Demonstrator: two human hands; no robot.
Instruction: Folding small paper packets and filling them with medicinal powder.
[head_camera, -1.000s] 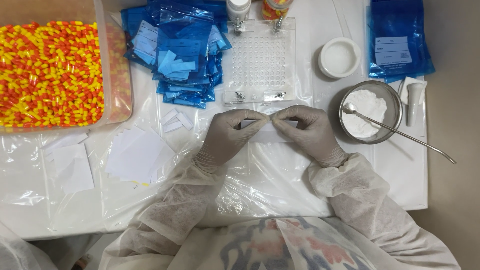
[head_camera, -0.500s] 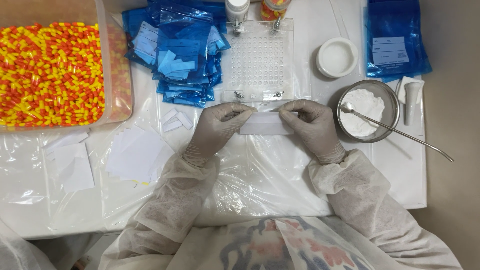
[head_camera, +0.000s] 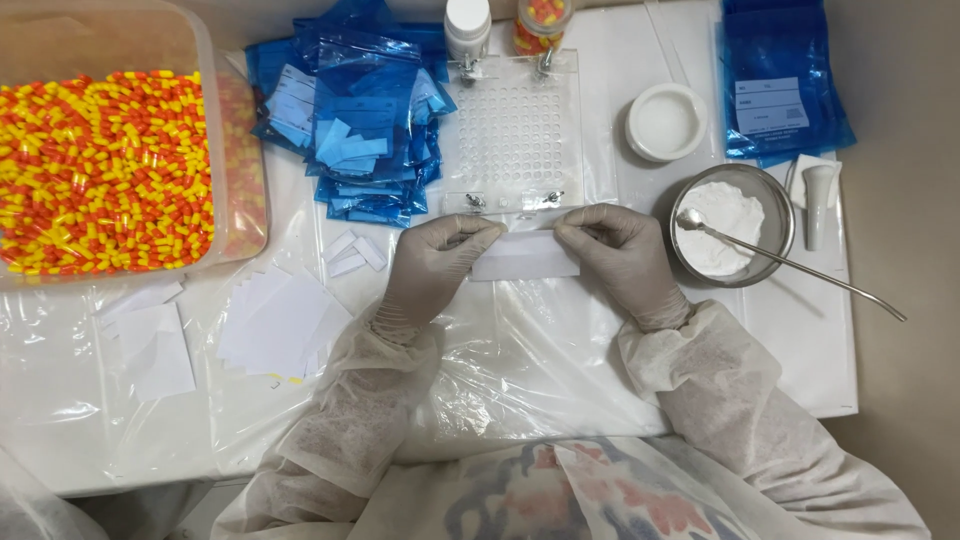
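Observation:
My left hand and my right hand, both in pale gloves, pinch the two ends of a small white paper slip held flat over the plastic-covered table. Just beyond the paper lies a clear perforated capsule-filling tray. A metal bowl of white powder with a long metal spoon resting in it stands right of my right hand.
A clear bin of red-and-yellow capsules fills the far left. Blue zip bags lie in a heap and in a stack. White paper squares, a white round dish, a small white pestle and two bottles are around.
The folded strip between my fingers has been opened out into a wider flat slip, and both hands shifted slightly toward the tray.

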